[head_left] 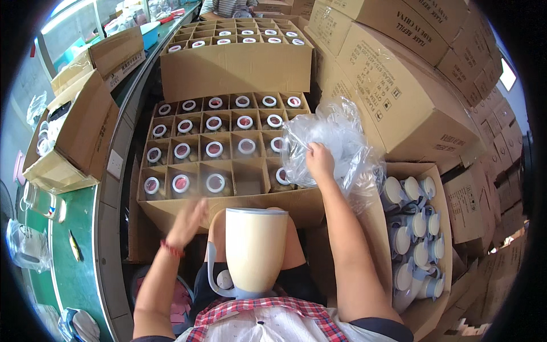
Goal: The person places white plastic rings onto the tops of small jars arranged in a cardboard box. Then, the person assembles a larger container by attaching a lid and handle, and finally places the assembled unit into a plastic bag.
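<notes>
The right grip point(321, 161) pinches clear plastic point(347, 134); the left grip point(188, 221), blurred, seems spread. A green worktop point(80, 285) lies left; stacked cartons point(393, 85) rise right.

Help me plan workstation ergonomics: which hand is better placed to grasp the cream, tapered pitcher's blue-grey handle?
Probably the left hand: blurred but seemingly empty, it is nearer the curved blue-grey handle, on the left side of the cream, tapered pitcher. The right hand grips crumpled clear plastic film.
</notes>
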Action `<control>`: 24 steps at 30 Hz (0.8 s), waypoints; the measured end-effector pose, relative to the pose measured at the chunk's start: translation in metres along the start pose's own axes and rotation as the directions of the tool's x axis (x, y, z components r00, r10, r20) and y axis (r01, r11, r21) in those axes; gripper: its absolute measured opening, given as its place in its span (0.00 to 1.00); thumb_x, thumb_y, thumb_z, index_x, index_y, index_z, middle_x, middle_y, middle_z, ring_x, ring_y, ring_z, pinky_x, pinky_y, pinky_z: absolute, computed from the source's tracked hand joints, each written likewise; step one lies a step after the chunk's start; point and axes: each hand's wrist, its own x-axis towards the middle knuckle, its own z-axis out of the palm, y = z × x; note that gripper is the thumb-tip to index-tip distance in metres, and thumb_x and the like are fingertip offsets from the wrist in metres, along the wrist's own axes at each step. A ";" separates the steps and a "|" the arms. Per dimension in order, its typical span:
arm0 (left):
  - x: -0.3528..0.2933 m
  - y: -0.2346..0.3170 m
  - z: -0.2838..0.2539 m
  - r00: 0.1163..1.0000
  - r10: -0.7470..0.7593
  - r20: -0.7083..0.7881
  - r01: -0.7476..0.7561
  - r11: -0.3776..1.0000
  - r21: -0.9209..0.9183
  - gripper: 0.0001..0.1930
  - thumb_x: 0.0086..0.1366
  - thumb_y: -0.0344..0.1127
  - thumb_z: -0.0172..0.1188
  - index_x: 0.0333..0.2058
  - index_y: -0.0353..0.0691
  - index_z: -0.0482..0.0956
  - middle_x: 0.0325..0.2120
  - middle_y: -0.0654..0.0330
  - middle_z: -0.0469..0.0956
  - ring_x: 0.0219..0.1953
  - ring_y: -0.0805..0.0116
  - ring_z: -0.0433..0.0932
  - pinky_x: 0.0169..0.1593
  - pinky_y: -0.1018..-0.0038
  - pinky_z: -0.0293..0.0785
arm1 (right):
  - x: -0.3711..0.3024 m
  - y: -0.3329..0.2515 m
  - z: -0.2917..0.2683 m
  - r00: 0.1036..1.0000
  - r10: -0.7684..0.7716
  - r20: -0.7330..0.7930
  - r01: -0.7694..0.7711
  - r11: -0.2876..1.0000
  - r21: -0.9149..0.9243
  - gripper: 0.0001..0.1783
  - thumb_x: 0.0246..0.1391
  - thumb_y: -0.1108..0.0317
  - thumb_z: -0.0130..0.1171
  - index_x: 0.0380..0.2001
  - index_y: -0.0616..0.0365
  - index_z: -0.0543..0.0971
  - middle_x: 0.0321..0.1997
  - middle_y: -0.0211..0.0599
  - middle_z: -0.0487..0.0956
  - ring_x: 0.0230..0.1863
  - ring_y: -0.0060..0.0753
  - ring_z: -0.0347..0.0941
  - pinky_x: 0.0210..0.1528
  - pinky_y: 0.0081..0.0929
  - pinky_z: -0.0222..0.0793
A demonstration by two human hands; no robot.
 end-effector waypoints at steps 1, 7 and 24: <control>0.032 0.010 -0.001 0.997 0.076 -0.014 -0.074 0.991 0.112 0.27 0.69 0.50 0.50 0.55 0.31 0.66 0.41 0.58 0.75 0.40 0.73 0.74 0.42 0.77 0.72 | -0.005 0.000 0.006 0.999 0.030 0.018 -0.033 0.956 0.291 0.11 0.53 0.67 0.56 0.36 0.65 0.76 0.40 0.42 0.78 0.42 0.35 0.74 0.49 0.32 0.67; 0.167 0.043 0.085 0.944 0.224 0.242 -0.150 0.945 -0.289 0.44 0.56 0.43 0.68 0.63 0.31 0.52 0.55 0.47 0.67 0.53 0.62 0.71 0.56 0.67 0.67 | -0.065 -0.050 -0.014 0.955 -0.181 0.235 -0.150 0.390 0.909 0.08 0.53 0.79 0.47 0.27 0.62 0.76 0.28 0.28 0.76 0.34 0.20 0.70 0.41 0.19 0.65; -0.020 -0.026 0.026 0.987 0.155 0.050 -0.155 0.988 0.000 0.05 0.58 0.21 0.54 0.34 0.34 0.74 0.29 0.64 0.75 0.36 0.76 0.73 0.42 0.78 0.70 | -0.155 -0.022 -0.012 0.879 -0.477 -0.017 0.419 0.756 0.504 0.09 0.41 0.88 0.49 0.24 0.62 0.69 0.25 0.40 0.72 0.29 0.39 0.71 0.32 0.27 0.66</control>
